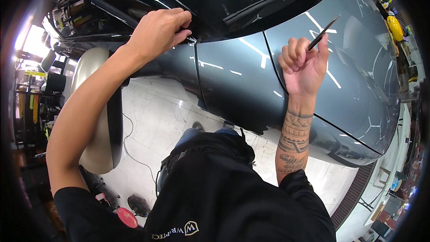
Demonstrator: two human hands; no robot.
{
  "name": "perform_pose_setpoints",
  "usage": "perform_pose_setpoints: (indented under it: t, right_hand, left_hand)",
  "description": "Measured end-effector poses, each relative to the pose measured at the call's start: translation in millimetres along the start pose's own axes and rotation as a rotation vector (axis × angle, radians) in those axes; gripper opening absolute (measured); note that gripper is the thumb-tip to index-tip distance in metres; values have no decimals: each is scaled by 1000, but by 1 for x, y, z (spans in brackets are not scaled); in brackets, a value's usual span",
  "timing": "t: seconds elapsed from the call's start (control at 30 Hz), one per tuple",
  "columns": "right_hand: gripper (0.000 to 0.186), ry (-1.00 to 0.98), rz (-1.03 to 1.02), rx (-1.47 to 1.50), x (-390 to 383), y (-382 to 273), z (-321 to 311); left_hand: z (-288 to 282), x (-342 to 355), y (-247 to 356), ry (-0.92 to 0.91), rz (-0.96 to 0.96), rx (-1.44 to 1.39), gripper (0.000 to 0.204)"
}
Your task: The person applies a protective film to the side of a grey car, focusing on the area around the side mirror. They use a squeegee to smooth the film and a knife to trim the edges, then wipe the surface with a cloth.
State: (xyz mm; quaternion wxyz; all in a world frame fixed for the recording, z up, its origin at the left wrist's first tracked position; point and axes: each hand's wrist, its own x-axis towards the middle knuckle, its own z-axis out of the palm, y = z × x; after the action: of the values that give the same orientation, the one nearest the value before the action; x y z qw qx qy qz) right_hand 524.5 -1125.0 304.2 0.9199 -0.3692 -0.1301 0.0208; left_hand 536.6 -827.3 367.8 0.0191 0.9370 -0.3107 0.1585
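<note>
A glossy grey-blue car (pixel 242 85) stands in front of me, its windshield (pixel 215 0) dark and reflective. My left hand (pixel 163 29) is closed at the lower corner of the windshield, thumb and fingers pinched together. A small shiny bit shows just beyond its fingertips, but what they hold is hidden. Raised over the seam beside the hood (pixel 345 62), my right hand (pixel 304 65) grips a slim dark tool (pixel 323 33) with a tapered point. Its tip points up and away to the right, apart from the paint.
A beige side mirror (pixel 92 112) juts out beneath my left forearm. On the pale tiled floor a thin cable (pixel 132 152) trails near a round red object (pixel 126 218). Crowded shelves (pixel 33 103) stand at far left; a dark floor grate (pixel 354 195) runs at lower right.
</note>
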Motion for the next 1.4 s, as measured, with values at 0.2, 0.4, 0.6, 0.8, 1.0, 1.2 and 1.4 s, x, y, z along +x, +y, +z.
perform_pose_setpoints:
  t: [0.2,0.4,0.6,0.8,1.0,1.2,1.4]
  right_hand:
    - [66,-38,14,-5,-2,-4,-1]
    - [65,-63,7,-58,-1,-2,-3]
    - [64,-62,1,-58,-5,-2,-5]
    - [44,-27,71,9,-11,-1,-7]
    - [25,75,-31,-179,-11,10,6]
    - [26,222,-156,-266,-17,22,12]
    - [26,281,-285,-394,-20,32,1]
  left_hand:
    - [-4,10,-3,-89,8,-126,13]
    - [-5,16,1,-99,6,-88,16]
    - [-41,24,-31,-327,-55,-340,11]
    - [-159,-68,-174,-202,-541,-291,16]
    - [-98,-116,-189,-260,-410,-301,13]
    - [-70,-141,-212,18,-441,-136,13]
    - [-50,-194,-265,110,-628,-124,13]
